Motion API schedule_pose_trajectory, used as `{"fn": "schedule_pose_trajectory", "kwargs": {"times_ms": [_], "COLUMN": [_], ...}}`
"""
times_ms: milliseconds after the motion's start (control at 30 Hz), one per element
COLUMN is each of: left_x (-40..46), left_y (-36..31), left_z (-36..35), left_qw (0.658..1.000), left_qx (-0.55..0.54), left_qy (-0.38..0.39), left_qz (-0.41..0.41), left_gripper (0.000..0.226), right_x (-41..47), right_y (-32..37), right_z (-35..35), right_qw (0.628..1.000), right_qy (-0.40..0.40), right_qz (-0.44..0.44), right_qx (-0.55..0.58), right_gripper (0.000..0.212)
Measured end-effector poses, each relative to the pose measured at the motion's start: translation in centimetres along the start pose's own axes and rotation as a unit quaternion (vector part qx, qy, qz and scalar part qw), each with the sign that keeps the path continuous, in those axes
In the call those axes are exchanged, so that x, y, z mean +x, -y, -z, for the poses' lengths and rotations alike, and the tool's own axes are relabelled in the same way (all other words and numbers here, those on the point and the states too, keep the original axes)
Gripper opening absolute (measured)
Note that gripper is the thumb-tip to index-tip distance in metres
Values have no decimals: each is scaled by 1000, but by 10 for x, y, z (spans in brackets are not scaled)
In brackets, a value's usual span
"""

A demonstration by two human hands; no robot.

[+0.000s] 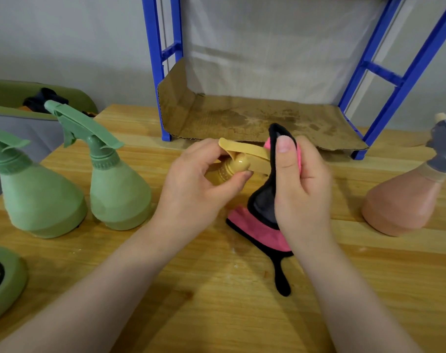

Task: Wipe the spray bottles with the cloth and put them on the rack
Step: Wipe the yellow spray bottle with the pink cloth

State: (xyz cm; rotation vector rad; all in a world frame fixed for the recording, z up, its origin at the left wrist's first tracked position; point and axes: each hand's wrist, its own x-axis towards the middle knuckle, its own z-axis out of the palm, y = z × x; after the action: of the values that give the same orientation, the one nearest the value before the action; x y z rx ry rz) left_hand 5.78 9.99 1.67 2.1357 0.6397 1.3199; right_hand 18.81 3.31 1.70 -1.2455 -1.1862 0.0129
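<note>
My left hand [196, 184] grips the neck of a yellow spray bottle [238, 163] above the middle of the wooden table [217, 301]; most of its body is hidden behind the hand. My right hand [302, 184] holds a pink and black cloth [261, 222] pressed against the bottle's nozzle end. Two green spray bottles [41, 197] [117, 189] stand on the left. A pink spray bottle [405, 200] with a grey head stands on the right. The blue rack [405, 80] stands behind, its bottom shelf lined with stained cardboard [255, 118].
A green and grey bin [18, 115] with dark items sits at the back left. A round green object [3, 278] lies at the left table edge. A grey wall is behind the rack.
</note>
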Motion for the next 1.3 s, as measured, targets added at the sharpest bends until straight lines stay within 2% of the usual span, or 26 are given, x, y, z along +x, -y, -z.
{"fn": "schedule_pose_trajectory", "kwargs": {"times_ms": [33, 100, 200, 333, 433, 567, 633, 700, 767, 833, 900, 967, 1033, 1100, 1233, 1300], "left_x": [0, 0, 0, 2, 3, 2, 2, 3, 5, 7, 7, 6, 5, 3, 2, 2], "left_y": [1, 2, 0, 2, 3, 2, 1, 2, 2, 2, 2, 1, 0, -1, 0, 1], "left_z": [1, 0, -1, 2, 5, 4, 2, 3, 5, 8, 9, 8, 5, 3, 1, 0], "left_qw": [1000, 999, 999, 999, 1000, 1000, 1000, 1000, 998, 996, 993, 990, 987, 984, 982, 982], "left_qx": [-15, -38, -45, -42, -15, 1, -1, -13, -37, -60, -83, -104, -133, -149, -164, -166], "left_qy": [-8, -10, -1, 7, 11, 14, 13, 8, 0, -8, -13, -13, -14, -11, -6, -2], "left_qz": [12, 27, 26, 22, 10, 0, 2, 12, 41, 71, 86, 89, 93, 95, 92, 86], "left_gripper": [19, 20, 21, 21, 20, 18, 18, 18, 19, 20, 18, 14, 15, 16, 18, 19], "right_x": [0, -1, 0, 1, 1, 2, 1, 1, 3, 3, 0, -4, -6, -7, -7, -6], "right_y": [1, 2, -2, -1, 1, -2, -2, 2, 7, 8, 12, 13, 11, 3, -7, -10], "right_z": [-1, -1, 5, 10, 11, 9, 8, 5, 4, 3, 2, -1, -5, -6, -3, -1], "right_qw": [998, 998, 993, 957, 945, 952, 970, 994, 988, 979, 986, 993, 999, 995, 989, 984], "right_qy": [10, 20, 13, -28, -34, -34, -34, -40, -51, -52, -36, -23, 32, 88, 107, 99], "right_qz": [-29, -27, 58, 123, 155, 114, 49, -47, -139, -172, -120, -63, 4, 34, 19, 33], "right_qx": [57, 59, -100, -261, -287, -283, -237, -92, 43, 99, 111, 98, 38, -13, -102, -141], "right_gripper": [43, 41, 34, 44, 46, 45, 49, 52, 48, 31, 20, 24, 17, 13, 39, 43]}}
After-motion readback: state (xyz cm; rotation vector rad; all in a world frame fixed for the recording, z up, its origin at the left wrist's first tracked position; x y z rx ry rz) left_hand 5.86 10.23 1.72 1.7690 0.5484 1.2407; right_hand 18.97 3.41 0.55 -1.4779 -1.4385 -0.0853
